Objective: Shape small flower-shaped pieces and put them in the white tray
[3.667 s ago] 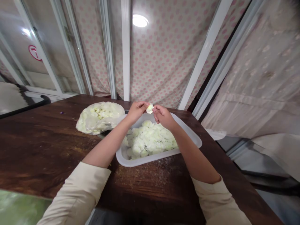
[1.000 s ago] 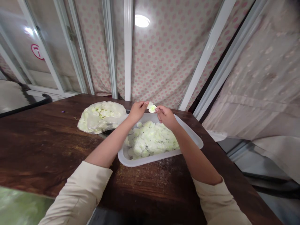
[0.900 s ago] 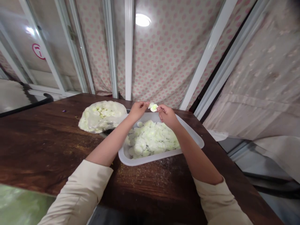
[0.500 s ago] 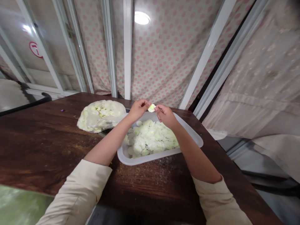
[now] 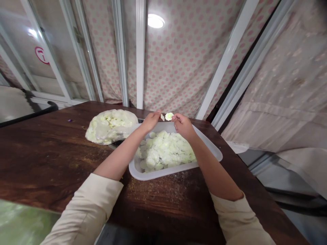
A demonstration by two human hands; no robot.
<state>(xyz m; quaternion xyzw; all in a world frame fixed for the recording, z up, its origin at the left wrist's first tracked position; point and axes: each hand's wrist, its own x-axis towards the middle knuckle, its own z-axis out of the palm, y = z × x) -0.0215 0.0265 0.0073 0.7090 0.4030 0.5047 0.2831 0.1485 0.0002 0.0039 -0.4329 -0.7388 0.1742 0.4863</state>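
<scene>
My left hand (image 5: 151, 121) and my right hand (image 5: 182, 124) are raised over the far end of a white plastic tray (image 5: 206, 144). Between their fingertips sits a small white flower (image 5: 169, 116). My right hand pinches the flower, and my left hand pinches a small white piece (image 5: 162, 117) beside it. The tray is heaped with pale white-green flowers (image 5: 165, 151). Both forearms reach over the tray from cream sleeves.
A clear plastic bag (image 5: 111, 126) full of the same pale flowers lies on the dark wooden table (image 5: 46, 160), left of the tray. Fine crumbs dot the wood in front of the tray. A dotted curtain and window frames stand behind; the table's right edge drops off.
The hands stayed over the tray's far end throughout. They have pulled slightly apart, so a small piece now sits at my left fingertips and the flower at my right.
</scene>
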